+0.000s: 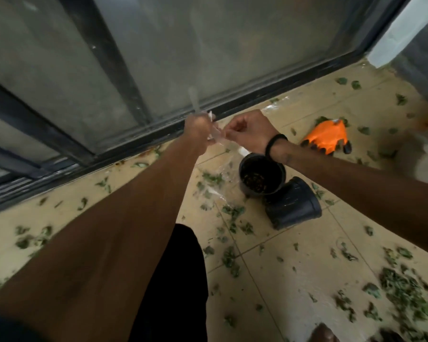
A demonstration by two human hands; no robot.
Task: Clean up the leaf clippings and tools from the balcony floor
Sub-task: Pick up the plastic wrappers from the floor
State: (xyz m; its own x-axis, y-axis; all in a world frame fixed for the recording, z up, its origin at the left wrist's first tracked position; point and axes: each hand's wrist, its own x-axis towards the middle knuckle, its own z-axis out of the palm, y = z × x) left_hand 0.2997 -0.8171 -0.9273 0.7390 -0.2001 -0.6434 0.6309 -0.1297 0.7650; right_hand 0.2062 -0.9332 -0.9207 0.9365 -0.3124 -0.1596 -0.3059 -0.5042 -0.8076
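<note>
head view: both hands hold a clear bag up over the floor. the left hand grips its top in a fist; the right hand pinches the facing edge between thumb and curled fingers. to do this well, pull the two edges apart until the mouth gapes, then lower it beside the clippings, which lie scattered across the tiles, thickest at lower right. the gloves lie beyond the pots.
</note>
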